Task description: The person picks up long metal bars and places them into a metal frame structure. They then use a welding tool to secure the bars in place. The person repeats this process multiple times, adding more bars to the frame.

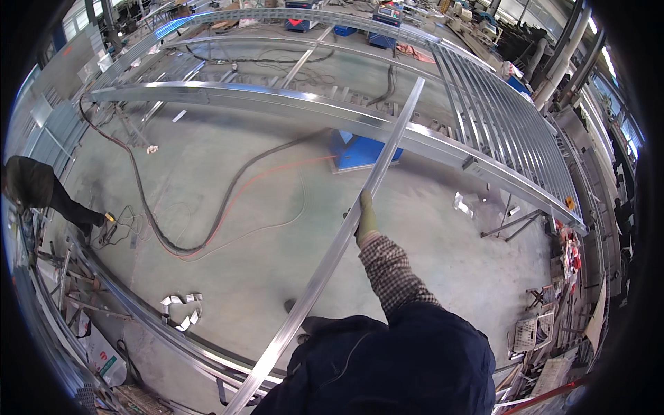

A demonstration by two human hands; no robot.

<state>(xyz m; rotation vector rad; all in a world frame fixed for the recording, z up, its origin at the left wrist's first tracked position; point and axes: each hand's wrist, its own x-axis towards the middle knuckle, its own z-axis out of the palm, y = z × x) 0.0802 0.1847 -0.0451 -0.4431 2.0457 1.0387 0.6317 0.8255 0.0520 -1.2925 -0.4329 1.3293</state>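
A long, silvery metal bar [309,294] runs slantwise from the lower edge up toward the middle of the view. My right hand [367,216], in a greenish glove below a checked sleeve, grips it partway along. The bar's far end reaches over a long metal beam [304,105] of a large frame; whether they touch is hard to tell. The fingers on the bar's far side are partly hidden. Nowhere does my left hand show.
Many parallel metal bars [508,114] fill the frame's right part. Beneath the beam sits a blue box-like object [363,152]. A dark hose [228,197] curves across the floor. Long profiles [149,308] lie at lower left, and another person [41,187] bends at far left.
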